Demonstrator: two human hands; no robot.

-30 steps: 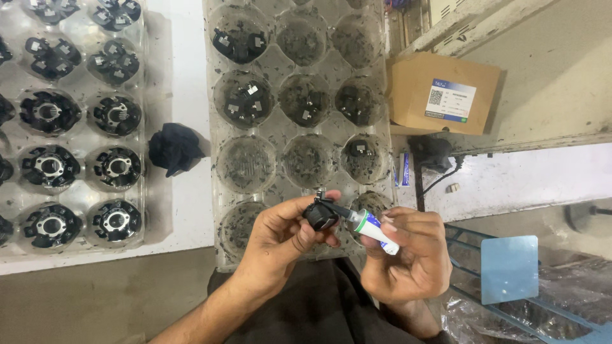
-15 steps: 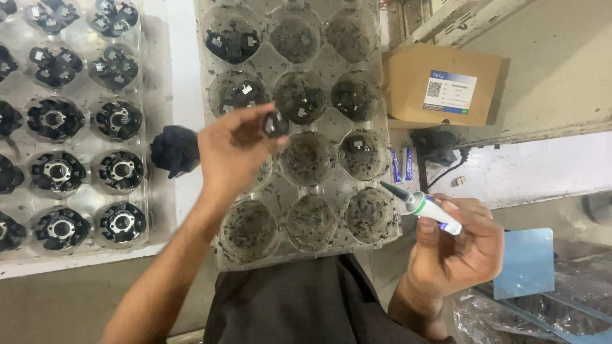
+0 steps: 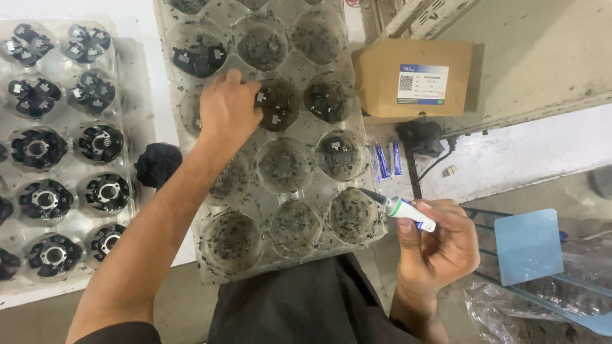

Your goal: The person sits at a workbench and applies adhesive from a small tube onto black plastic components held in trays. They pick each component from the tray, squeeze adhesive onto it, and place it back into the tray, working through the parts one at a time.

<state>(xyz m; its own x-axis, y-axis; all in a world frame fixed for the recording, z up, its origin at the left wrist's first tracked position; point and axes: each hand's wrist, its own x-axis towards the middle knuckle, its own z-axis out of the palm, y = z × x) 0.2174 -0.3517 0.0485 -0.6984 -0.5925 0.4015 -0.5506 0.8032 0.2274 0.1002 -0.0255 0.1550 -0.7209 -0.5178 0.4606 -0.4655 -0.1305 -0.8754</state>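
Note:
My left hand (image 3: 227, 109) reaches into the clear plastic cup tray (image 3: 373, 226) and rests over a cup in its second row, fingertips touching a small black part (image 3: 275, 105) there. Whether the fingers grip the part is hidden. My right hand (image 3: 440, 245) hovers near the tray's front right corner, closed around a small white and green glue tube (image 3: 401, 209) whose dark nozzle points left over the tray's edge. Other black parts (image 3: 199, 58) lie in cups farther back.
A second clear tray (image 3: 143, 95) at the left holds several black round parts. A loose black part (image 3: 157, 164) lies between the trays. A cardboard box (image 3: 413, 79), a black adapter (image 3: 421, 137), small blue tubes (image 3: 387, 159) and a blue panel (image 3: 528, 245) sit to the right.
My left hand carried the black part from in front of me out to the tray's second row. My right hand, holding the tube, dropped back to the tray's front right corner.

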